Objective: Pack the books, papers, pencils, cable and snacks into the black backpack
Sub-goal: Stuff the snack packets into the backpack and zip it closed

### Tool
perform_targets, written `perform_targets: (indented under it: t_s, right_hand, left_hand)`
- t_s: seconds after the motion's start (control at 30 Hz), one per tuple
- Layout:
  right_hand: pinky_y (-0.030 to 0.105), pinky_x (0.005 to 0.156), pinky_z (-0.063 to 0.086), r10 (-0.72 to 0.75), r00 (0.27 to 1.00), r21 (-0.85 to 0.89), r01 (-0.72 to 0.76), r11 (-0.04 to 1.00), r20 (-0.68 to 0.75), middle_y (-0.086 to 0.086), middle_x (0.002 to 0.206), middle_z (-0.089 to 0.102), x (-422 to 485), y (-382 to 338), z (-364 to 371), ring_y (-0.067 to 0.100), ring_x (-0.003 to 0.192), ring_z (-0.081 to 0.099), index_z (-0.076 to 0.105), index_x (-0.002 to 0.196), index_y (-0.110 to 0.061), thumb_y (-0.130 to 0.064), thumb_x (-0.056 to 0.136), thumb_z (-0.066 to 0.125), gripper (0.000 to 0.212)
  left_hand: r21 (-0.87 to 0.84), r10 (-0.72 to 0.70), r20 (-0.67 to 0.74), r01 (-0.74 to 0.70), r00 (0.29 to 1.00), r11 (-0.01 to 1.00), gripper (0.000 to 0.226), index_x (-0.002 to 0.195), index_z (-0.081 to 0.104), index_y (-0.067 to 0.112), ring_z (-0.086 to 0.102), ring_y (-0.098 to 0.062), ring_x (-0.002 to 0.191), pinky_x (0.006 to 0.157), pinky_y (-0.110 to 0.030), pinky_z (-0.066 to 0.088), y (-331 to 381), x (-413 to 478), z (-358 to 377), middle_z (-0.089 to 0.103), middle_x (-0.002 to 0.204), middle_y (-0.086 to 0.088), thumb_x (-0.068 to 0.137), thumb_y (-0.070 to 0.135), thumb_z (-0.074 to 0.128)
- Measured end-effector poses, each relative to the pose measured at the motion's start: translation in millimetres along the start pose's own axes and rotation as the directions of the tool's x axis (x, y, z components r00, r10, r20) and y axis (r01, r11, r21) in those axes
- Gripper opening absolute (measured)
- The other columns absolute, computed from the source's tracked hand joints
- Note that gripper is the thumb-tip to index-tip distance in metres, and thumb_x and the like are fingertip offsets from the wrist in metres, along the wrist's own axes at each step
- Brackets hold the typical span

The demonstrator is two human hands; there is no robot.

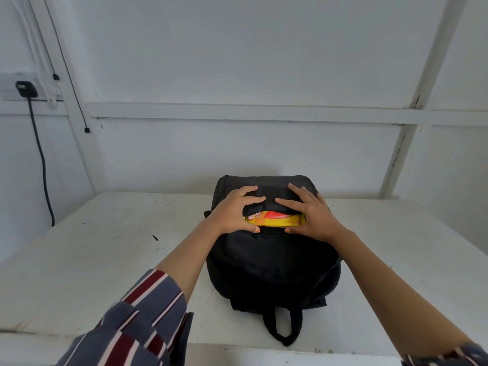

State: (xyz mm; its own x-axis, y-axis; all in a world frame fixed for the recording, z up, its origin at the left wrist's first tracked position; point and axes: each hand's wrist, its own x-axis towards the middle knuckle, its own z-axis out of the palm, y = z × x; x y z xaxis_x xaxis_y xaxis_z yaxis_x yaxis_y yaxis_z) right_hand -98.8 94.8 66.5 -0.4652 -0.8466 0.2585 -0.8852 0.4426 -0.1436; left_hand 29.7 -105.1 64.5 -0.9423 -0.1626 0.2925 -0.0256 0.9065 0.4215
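Backpack (272, 262) lies flat on the white table (105, 249) in front of you, its long axis running from you toward the wall, carry loop (282, 326) at your end. Across the opening a yellow and red snack packet (274, 219) lies crosswise, partly tucked under the black flap. Your left hand (235, 212) and right hand (309, 215) each grip the fabric at the opening, fingers curled over the flap, thumbs on the near lip.

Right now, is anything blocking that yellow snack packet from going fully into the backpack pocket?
Nothing visible does. The snack packet sits in the backpack opening, which the left hand and right hand spread apart.
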Motion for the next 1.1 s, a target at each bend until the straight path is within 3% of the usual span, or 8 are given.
perform_targets:
  t_s: [0.2,0.37,0.43,0.63,0.8,0.9,0.97,1.1]
  right_hand:
    - [0.049,0.117,-0.003,0.008,0.998,0.048,-0.011,0.999,0.061,-0.007,0.157,0.0,0,0,-4,0.017,0.145,-0.001,0.031,0.141,-0.043,-0.032,0.078,0.068,0.074]
    - [0.053,0.116,0.011,0.022,0.999,0.246,-0.029,0.969,0.033,-0.007,0.157,0.01,3,2,-6,0.017,0.145,0.012,0.046,0.135,-0.033,-0.018,0.081,0.07,0.062]
    - [0.048,0.116,0.019,0.026,1.0,0.279,-0.021,0.96,-0.017,-0.005,0.156,0.015,6,1,-4,0.018,0.144,0.016,0.052,0.132,-0.028,-0.012,0.082,0.069,0.055]
    - [0.036,0.111,0.03,0.056,0.991,0.191,-0.032,0.981,-0.123,-0.001,0.15,0.034,14,1,3,0.021,0.138,0.032,0.065,0.118,-0.02,-0.003,0.083,0.065,0.039]
    - [0.031,0.103,0.038,0.093,0.985,0.101,-0.079,0.992,-0.142,-0.007,0.146,0.04,19,0,8,0.017,0.135,0.038,0.069,0.11,-0.021,0.006,0.08,0.055,0.043]
    - [0.028,0.098,0.039,0.072,0.988,0.129,-0.055,0.99,-0.136,-0.007,0.145,0.041,19,5,5,0.016,0.128,0.044,0.07,0.108,-0.022,-0.003,0.078,0.065,0.036]
    - [0.028,0.102,0.034,0.042,0.995,0.178,-0.025,0.984,-0.092,-0.005,0.146,0.039,18,8,0,0.017,0.132,0.038,0.068,0.112,-0.022,-0.011,0.076,0.072,0.038]
    - [0.032,0.111,0.024,0.026,0.997,0.302,-0.001,0.953,-0.079,-0.004,0.147,0.035,16,11,-4,0.019,0.136,0.027,0.058,0.124,-0.029,-0.023,0.07,0.079,0.057]
  left_hand:
    - [-0.009,0.004,-0.029,-0.004,1.0,1.0,0.071,0.132,0.051,0.031,0.023,-0.016,0.138,0.112,-0.037,0.024,-1,-1,2,0.028,0.15,0.008,0.068,0.028,0.081]
    - [-0.006,-0.027,-0.084,0.027,0.996,1.0,0.059,0.123,0.06,0.029,0.032,-0.015,0.135,0.106,-0.034,0.032,5,0,2,0.032,0.148,0.009,0.068,0.025,0.081]
    - [0.019,-0.036,-0.111,0.038,0.993,0.999,0.048,0.116,0.064,0.025,0.037,-0.015,0.132,0.102,-0.031,0.033,9,2,2,0.035,0.148,0.009,0.071,0.023,0.079]
    - [0.129,-0.065,-0.166,0.087,0.984,0.988,0.024,0.102,0.07,0.02,0.046,-0.014,0.125,0.097,-0.031,0.036,15,12,4,0.041,0.145,0.01,0.079,0.023,0.072]
    - [0.131,-0.072,-0.216,0.101,0.974,0.986,0.012,0.091,0.071,0.017,0.054,-0.013,0.114,0.09,-0.027,0.039,14,17,11,0.046,0.141,0.01,0.079,0.022,0.072]
    - [0.079,-0.051,-0.177,0.066,0.983,0.995,0.019,0.093,0.071,0.019,0.048,-0.014,0.122,0.094,-0.027,0.036,9,16,6,0.045,0.14,0.008,0.075,0.023,0.075]
    - [0.026,-0.033,-0.128,0.036,0.991,0.999,0.031,0.098,0.068,0.023,0.043,-0.016,0.126,0.101,-0.032,0.035,5,14,1,0.044,0.14,0.007,0.069,0.025,0.08]
    - [0.051,0.019,-0.098,-0.014,0.995,0.999,0.074,0.129,0.049,0.032,0.031,-0.022,0.132,0.108,-0.038,0.029,5,13,0,0.033,0.144,0.005,0.063,0.03,0.083]
